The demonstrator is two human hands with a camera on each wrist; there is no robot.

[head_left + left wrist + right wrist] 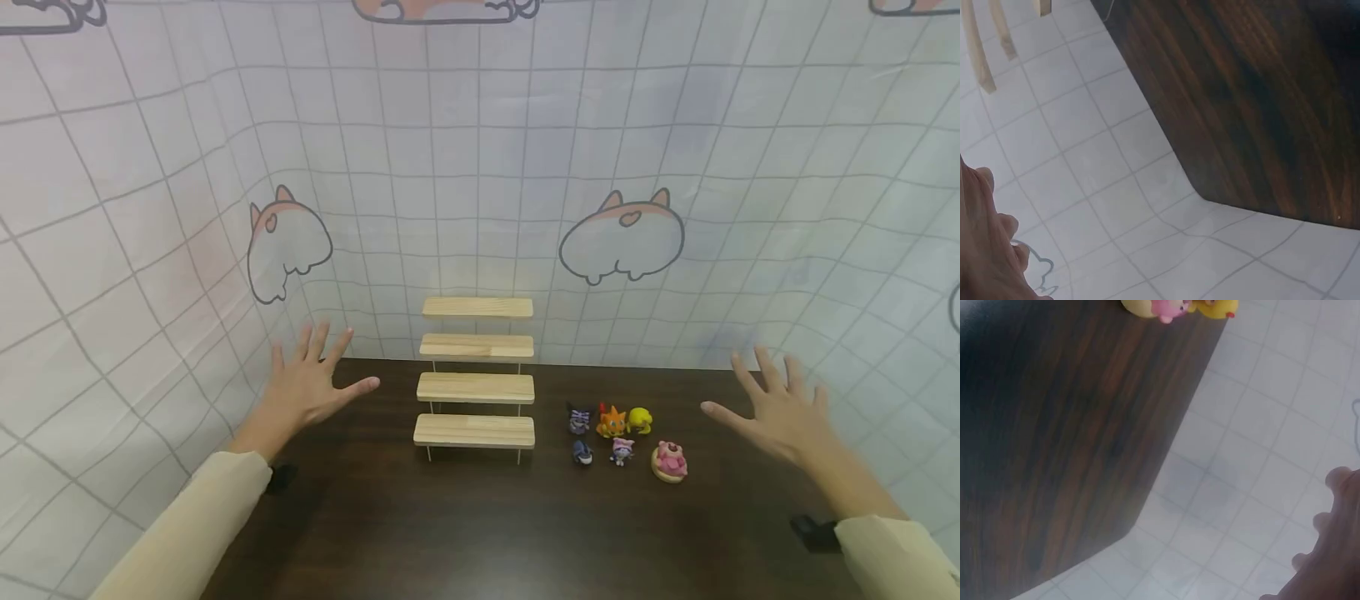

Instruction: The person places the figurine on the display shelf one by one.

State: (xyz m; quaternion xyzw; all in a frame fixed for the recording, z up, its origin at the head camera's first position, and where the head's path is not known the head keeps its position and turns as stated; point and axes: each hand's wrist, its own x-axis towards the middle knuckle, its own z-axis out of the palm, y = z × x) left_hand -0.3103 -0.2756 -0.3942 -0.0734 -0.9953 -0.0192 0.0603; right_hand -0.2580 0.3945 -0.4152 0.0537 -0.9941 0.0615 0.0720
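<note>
My left hand [303, 387] is raised over the table's left side with its fingers spread, holding nothing. Over the right side my right hand [780, 417] is spread the same way, also holding nothing. Between them stands a stepped wooden rack [475, 429] with pale shelves. Right of the rack sit several small figures: a purple one [579, 421], an orange one [612, 422], a yellow one [640, 420], a dark blue one [582, 452] and a pink-and-grey one [621, 451]. Nearest my right hand is a pink bear figure [671, 459] on a round, cream-coloured base.
The dark wooden table [465, 525] extends toward me in front of the rack. White gridded cloth [480, 167] with corgi drawings hangs behind and along both sides. Dark straps [816, 533] show at the wrists.
</note>
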